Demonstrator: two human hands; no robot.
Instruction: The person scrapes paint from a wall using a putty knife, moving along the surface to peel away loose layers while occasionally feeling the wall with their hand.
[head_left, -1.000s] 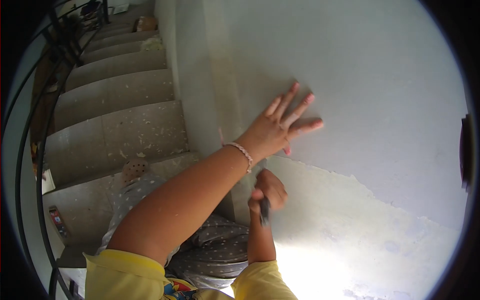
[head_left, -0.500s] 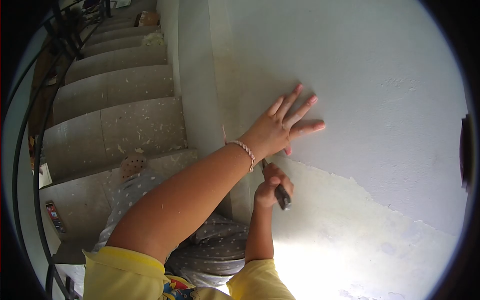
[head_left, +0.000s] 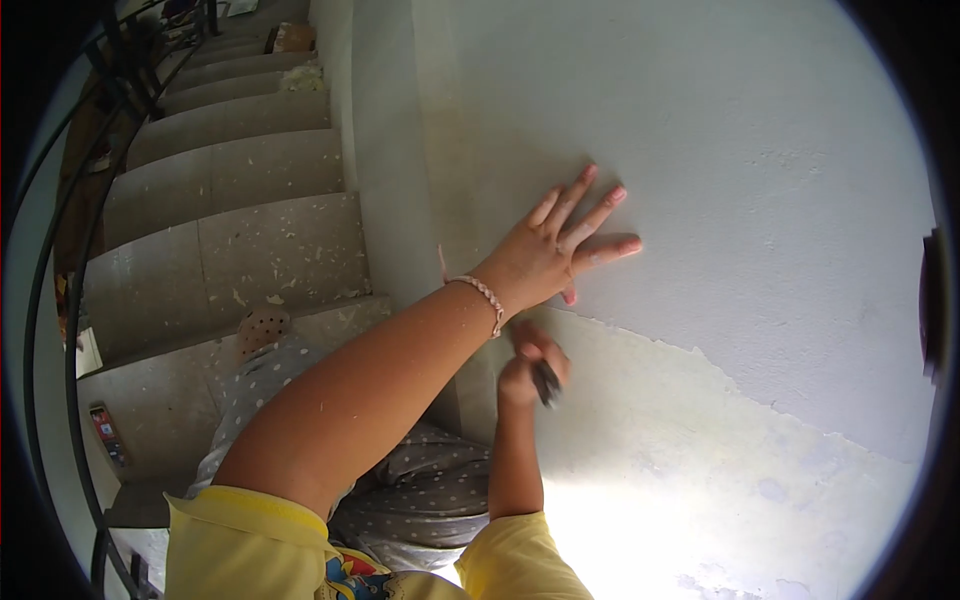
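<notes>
My left hand (head_left: 545,250) lies against the pale wall (head_left: 740,200) with its fingers spread, holding nothing. A braided bracelet (head_left: 490,295) circles that wrist. Just below it, my right hand (head_left: 530,365) is wrapped round the dark handle of a scraper (head_left: 547,384), whose butt points down and right. The blade end is blurred and mostly hidden behind my left wrist. A ragged edge of coating (head_left: 690,347) runs down to the right from near my hands, with a rougher, paler bare patch (head_left: 640,420) beneath it.
Stairs (head_left: 270,240) speckled with flakes climb at the left, beside a black metal railing (head_left: 72,300). A small red-and-dark packet-like item (head_left: 108,435) lies on a lower step. A brown box (head_left: 294,38) sits higher up. One perforated shoe (head_left: 263,330) rests on a step.
My right hand and the scraper have shifted slightly up and left, with the scraper now blurred by motion. My left hand stays spread on the wall; the view has shifted a little.
</notes>
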